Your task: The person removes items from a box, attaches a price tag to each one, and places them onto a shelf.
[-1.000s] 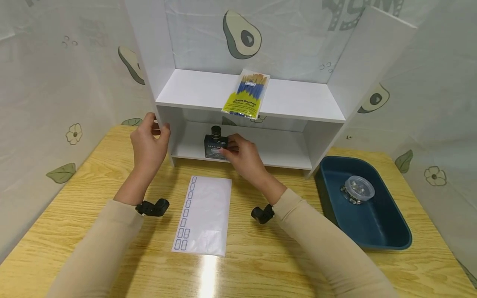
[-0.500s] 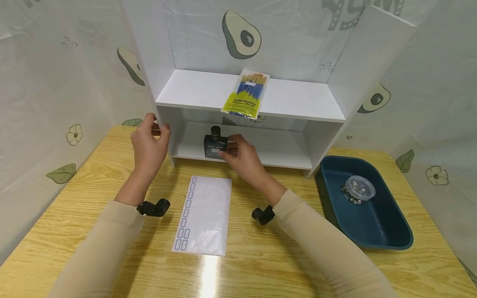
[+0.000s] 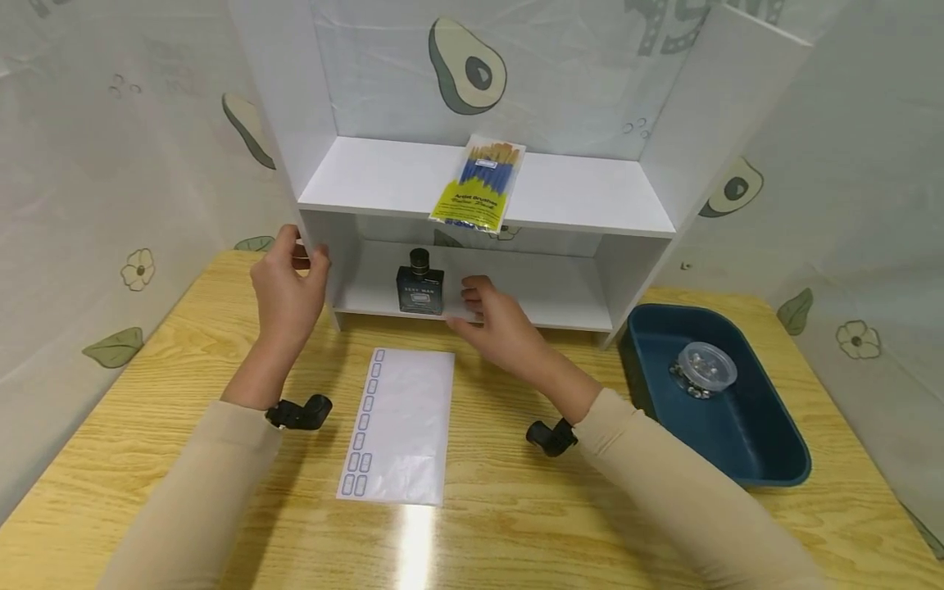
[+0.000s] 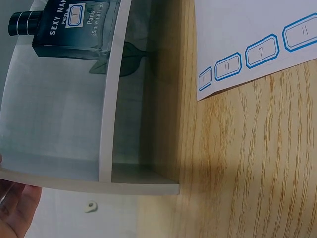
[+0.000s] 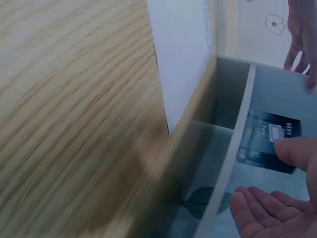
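A dark blue perfume bottle (image 3: 420,287) with a black cap stands upright on the lower board of a white shelf unit (image 3: 560,197), left of its middle. The left wrist view shows the bottle (image 4: 69,27) and its label. My right hand (image 3: 475,301) hovers open just right of the bottle, fingers relaxed and off it; its thumb and palm (image 5: 267,208) show in the right wrist view beside the bottle (image 5: 267,141). My left hand (image 3: 289,274) grips the shelf's left side panel. A pack of artist brushes (image 3: 478,184) lies on the upper board.
A white sheet of blue-edged label stickers (image 3: 398,422) lies on the wooden table (image 3: 516,516) in front of the shelf. A dark blue tray (image 3: 767,459) at the right holds a clear round lidded container (image 3: 703,370). Patterned plastic sheeting surrounds the table.
My right hand has let go of the perfume bottle and drawn back to the right. The bottle stays standing on the lower board. My left hand keeps its hold on the side panel.
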Available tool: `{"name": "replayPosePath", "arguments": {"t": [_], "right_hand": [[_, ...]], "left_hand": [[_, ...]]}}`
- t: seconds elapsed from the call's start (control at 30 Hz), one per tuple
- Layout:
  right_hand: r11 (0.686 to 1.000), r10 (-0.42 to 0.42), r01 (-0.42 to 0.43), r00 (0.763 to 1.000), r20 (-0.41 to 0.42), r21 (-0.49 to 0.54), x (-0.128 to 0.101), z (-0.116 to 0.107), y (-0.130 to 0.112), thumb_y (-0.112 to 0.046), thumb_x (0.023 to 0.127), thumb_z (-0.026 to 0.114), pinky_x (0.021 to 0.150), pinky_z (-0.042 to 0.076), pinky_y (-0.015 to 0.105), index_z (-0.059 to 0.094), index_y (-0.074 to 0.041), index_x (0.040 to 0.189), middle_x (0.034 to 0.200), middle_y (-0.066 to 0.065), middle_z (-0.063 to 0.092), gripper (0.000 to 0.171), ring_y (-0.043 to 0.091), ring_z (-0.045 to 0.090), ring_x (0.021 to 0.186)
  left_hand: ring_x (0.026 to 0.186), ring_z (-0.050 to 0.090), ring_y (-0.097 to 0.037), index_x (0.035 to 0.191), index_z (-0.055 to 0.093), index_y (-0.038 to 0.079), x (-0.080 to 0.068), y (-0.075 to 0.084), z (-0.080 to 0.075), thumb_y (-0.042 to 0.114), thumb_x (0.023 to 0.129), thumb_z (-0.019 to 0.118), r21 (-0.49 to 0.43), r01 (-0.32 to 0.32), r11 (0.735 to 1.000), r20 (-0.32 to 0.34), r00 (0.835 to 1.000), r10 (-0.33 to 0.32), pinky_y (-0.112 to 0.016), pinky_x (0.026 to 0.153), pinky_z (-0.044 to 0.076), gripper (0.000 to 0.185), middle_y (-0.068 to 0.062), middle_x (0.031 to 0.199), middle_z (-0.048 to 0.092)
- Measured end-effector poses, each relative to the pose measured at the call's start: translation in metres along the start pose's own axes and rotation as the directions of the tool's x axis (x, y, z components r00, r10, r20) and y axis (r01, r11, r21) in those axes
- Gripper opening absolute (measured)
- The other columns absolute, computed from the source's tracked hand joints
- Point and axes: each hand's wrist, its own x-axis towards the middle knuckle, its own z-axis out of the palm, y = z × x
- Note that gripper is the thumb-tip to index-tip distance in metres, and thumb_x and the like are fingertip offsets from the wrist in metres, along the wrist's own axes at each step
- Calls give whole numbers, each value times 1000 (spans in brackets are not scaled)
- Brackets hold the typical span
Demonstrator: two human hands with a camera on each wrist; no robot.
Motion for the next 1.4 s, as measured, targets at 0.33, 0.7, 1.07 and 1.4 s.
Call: {"name": "replayPosePath", "arguments": {"t": [0.33, 0.7, 1.07, 1.4], "right_hand": [[987, -75, 84, 995, 69, -134, -71, -61, 10, -30, 93, 63, 96, 45, 46, 42, -5, 137, 132, 14, 52, 55, 29, 53, 119], [960, -49, 32, 997, -55, -278, -144, -149, 59, -19, 94, 62, 79, 51, 21, 60, -11, 119, 115, 3, 62, 27, 7, 60, 100], [910, 110, -121, 993, -49, -398, -163, -207, 118, -20, 91, 66, 80, 52, 36, 52, 5, 124, 116, 26, 58, 44, 37, 57, 103], [849, 322, -234, 940, 112, -474, -149, -214, 136, -35, 88, 68, 86, 40, 65, 29, 18, 136, 129, 46, 35, 82, 60, 39, 114]], "left_hand": [[79, 65, -30, 101, 59, 0, 0, 0, -2, 13, 92, 55, -5, -16, 1000, -12, 1000, 16, -44, 69, 53, 16, -19, 86, 67], [80, 65, -29, 103, 59, 0, 2, 2, -2, 13, 93, 55, -6, -16, 1000, 1, 1000, 16, -44, 71, 53, 18, -19, 88, 67], [81, 64, -28, 103, 59, 0, 1, 4, 0, 15, 93, 55, 10, -11, 1000, 17, 1000, 11, -42, 70, 53, 19, -18, 89, 67], [81, 65, -29, 101, 58, -1, -1, 0, -2, 13, 93, 55, -3, -21, 1000, 3, 1000, 21, -43, 71, 53, 17, -19, 86, 67]]}}
